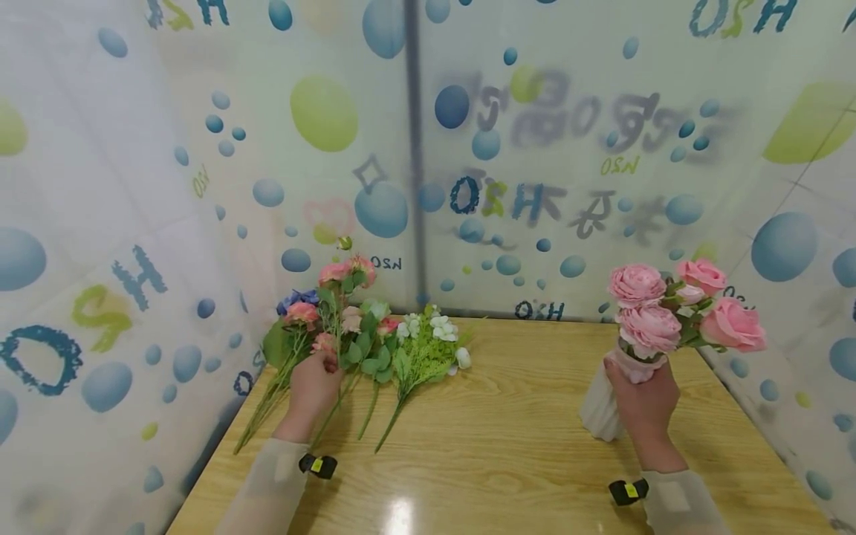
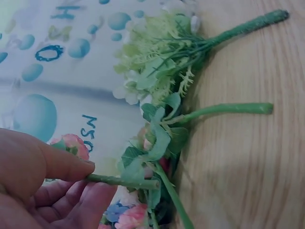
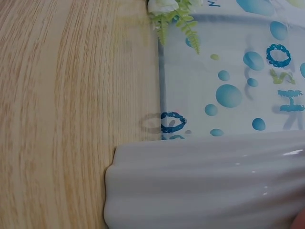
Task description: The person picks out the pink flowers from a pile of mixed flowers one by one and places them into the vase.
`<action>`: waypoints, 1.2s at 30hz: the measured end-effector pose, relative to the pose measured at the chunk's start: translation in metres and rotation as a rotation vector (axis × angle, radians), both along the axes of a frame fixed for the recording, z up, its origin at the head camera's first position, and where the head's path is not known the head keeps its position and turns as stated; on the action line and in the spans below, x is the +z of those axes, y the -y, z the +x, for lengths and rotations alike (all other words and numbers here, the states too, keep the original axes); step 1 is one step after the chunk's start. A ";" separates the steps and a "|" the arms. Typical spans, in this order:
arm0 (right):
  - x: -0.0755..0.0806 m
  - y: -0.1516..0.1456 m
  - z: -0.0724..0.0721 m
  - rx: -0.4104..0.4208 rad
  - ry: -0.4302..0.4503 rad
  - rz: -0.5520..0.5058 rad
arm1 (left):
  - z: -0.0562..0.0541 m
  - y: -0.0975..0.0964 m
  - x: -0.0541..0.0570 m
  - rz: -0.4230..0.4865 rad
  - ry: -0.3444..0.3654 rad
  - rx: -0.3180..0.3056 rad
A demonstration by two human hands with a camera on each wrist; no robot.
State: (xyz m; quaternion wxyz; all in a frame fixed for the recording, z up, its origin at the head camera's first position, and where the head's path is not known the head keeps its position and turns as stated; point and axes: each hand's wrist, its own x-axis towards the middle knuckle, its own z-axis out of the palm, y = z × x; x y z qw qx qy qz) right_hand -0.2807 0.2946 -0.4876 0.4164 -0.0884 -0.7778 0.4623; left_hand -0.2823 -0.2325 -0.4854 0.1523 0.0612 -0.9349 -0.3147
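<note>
My left hand (image 1: 314, 390) pinches a flower stem between thumb and fingers, at the left of the table. In the left wrist view the cut end of this green stem (image 2: 128, 182) sticks out past the fingertips, and a pink blossom (image 2: 74, 144) shows behind the thumb. My right hand (image 1: 645, 409) grips the neck of a white ribbed vase (image 1: 600, 409), which leans a little. Several pink roses (image 1: 649, 327) stand in the vase. In the right wrist view the vase's wavy side (image 3: 205, 186) fills the bottom, with most of the hand hidden.
Loose artificial flowers lie at the table's left: a leafy bunch with white blossoms (image 1: 428, 342), blue flowers (image 1: 297, 299), pink ones (image 1: 301, 313) and eucalyptus-like leaves (image 1: 374, 357). A printed curtain (image 1: 495, 253) hangs along the back edge of the wooden table (image 1: 481, 446).
</note>
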 end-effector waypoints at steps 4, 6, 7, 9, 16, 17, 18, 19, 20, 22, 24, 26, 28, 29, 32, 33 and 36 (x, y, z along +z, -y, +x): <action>0.000 0.000 0.000 -0.011 0.002 0.004 | 0.005 -0.005 0.009 -0.012 -0.050 -0.012; 0.000 0.000 0.000 -0.018 0.006 0.005 | 0.007 -0.010 0.015 -0.005 -0.076 -0.022; 0.000 0.000 0.000 -0.021 0.007 0.004 | 0.008 -0.014 0.018 0.005 -0.085 -0.031; 0.001 -0.002 0.002 -0.024 0.008 0.002 | 0.011 -0.023 0.022 0.033 -0.096 -0.060; 0.003 -0.003 0.003 0.004 0.021 -0.024 | 0.015 -0.055 0.026 0.142 -0.076 -0.144; 0.003 -0.003 0.003 0.007 0.027 -0.024 | 0.015 -0.060 0.027 0.150 -0.075 -0.153; 0.003 -0.003 0.003 0.010 0.033 -0.026 | 0.015 -0.065 0.030 0.161 -0.071 -0.162; 0.003 -0.002 0.002 0.021 0.035 -0.033 | 0.015 -0.070 0.032 0.175 -0.077 -0.172; 0.003 -0.001 0.002 0.023 0.042 -0.033 | 0.015 -0.074 0.033 0.182 -0.085 -0.181; 0.003 0.000 0.002 0.035 0.050 -0.037 | 0.013 -0.083 0.036 0.195 -0.108 -0.201; 0.004 0.000 0.002 0.041 0.056 -0.036 | 0.011 -0.092 0.038 0.208 -0.114 -0.221; 0.005 0.000 0.003 0.041 0.055 -0.036 | 0.008 -0.101 0.038 0.218 -0.111 -0.251; 0.006 0.000 0.003 0.043 0.053 -0.039 | 0.007 -0.111 0.037 0.226 -0.108 -0.279; 0.007 0.000 0.004 0.042 0.059 -0.038 | 0.006 -0.115 0.036 0.228 -0.112 -0.294; 0.008 0.001 0.005 0.048 0.072 -0.048 | 0.006 -0.128 0.030 0.235 -0.137 -0.343; 0.009 0.002 0.006 0.047 0.080 -0.050 | 0.006 -0.132 0.027 0.243 -0.140 -0.363; 0.010 0.003 0.011 0.057 0.079 -0.065 | 0.007 -0.143 0.021 0.264 -0.123 -0.410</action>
